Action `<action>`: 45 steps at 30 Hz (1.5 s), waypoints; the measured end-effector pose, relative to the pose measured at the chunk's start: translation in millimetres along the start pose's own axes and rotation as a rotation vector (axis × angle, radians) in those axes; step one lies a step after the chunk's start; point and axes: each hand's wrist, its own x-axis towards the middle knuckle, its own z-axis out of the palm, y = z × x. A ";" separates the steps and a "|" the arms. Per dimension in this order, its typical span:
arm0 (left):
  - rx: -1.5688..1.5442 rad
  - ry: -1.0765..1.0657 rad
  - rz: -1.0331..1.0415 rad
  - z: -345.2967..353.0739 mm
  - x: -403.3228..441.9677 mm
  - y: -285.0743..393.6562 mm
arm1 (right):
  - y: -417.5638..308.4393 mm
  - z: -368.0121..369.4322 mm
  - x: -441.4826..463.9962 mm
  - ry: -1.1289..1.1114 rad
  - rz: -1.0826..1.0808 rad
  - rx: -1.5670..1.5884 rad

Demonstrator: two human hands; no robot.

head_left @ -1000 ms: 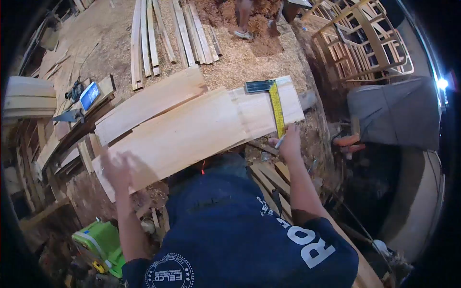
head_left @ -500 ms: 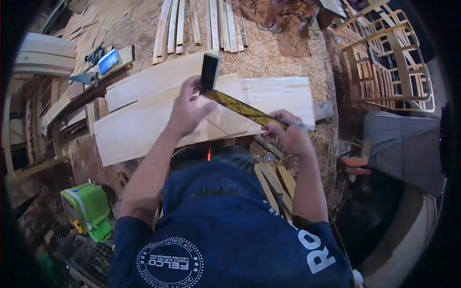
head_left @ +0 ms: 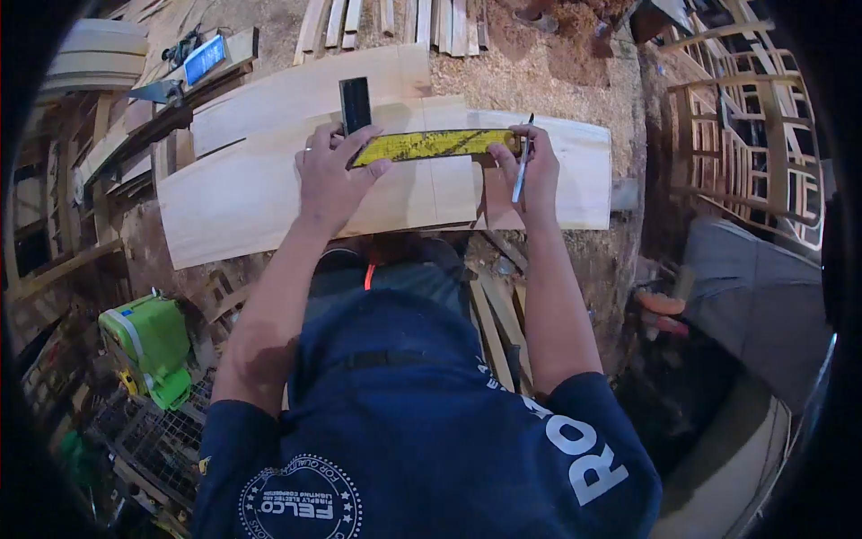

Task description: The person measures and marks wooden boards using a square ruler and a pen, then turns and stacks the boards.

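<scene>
My left hand [head_left: 334, 175] grips a try square at the corner where its dark stock meets the worn yellow blade [head_left: 431, 145]. The stock points away from me, and the blade runs across to the right. At the blade's far end, my right hand [head_left: 537, 175] pinches the tip and also holds a slim pen [head_left: 522, 171] between its fingers. Beneath the square lie pale, thin wooden boards [head_left: 233, 211], overlapping one another. Whether the blade rests flat on the top board I cannot tell.
Wood strips [head_left: 449, 27] lie at the back on sawdust-covered ground. A lit phone [head_left: 205, 59] and a handsaw [head_left: 157, 92] sit at the far left. A green container [head_left: 148, 332] stands low on the left, and wooden frames [head_left: 745, 135] lean at the right.
The try square has come down over the boards, and its blade has swung from slanting to nearly level. My hands moved with it. The whole view has shifted slightly.
</scene>
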 end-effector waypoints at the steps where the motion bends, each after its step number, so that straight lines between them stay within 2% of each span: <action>1: -0.006 -0.011 0.000 0.5 -0.9 -1.6 | -6.5 -0.3 -1.4 0.004 0.007 -0.006; 5: -0.005 -0.013 -0.013 0.8 -2.1 -7.2 | -6.1 2.2 -0.9 -0.022 0.084 -0.051; 9: -0.041 0.003 -0.038 5.8 0.1 -4.6 | 1.7 4.1 -0.4 -0.037 0.076 0.161; 11: -0.032 0.080 -0.038 9.2 2.7 2.1 | -2.1 5.4 -1.3 -0.036 0.057 0.232; 17: -0.045 0.180 -0.049 16.5 9.1 8.7 | -10.8 14.3 1.7 -0.054 0.068 0.204; 21: -0.079 0.194 -0.092 24.9 7.0 14.6 | -7.6 13.6 5.8 -0.042 -0.057 0.146; 24: 0.022 0.189 -0.068 25.0 8.7 19.5 | -8.6 11.9 5.7 -0.071 -0.012 0.150; 34: 0.052 0.209 -0.165 34.3 11.8 31.9 | -10.1 4.4 7.5 -0.147 0.047 0.147; 39: 0.020 0.249 -0.161 38.2 11.7 31.3 | -3.3 5.5 8.5 -0.101 -0.014 0.148; 42: -0.021 0.175 -0.198 34.4 10.5 31.3 | -3.0 5.5 8.1 -0.113 -0.008 0.158; 45: 0.005 0.193 -0.177 33.8 11.8 32.0 | -0.7 6.7 10.1 -0.112 -0.030 0.141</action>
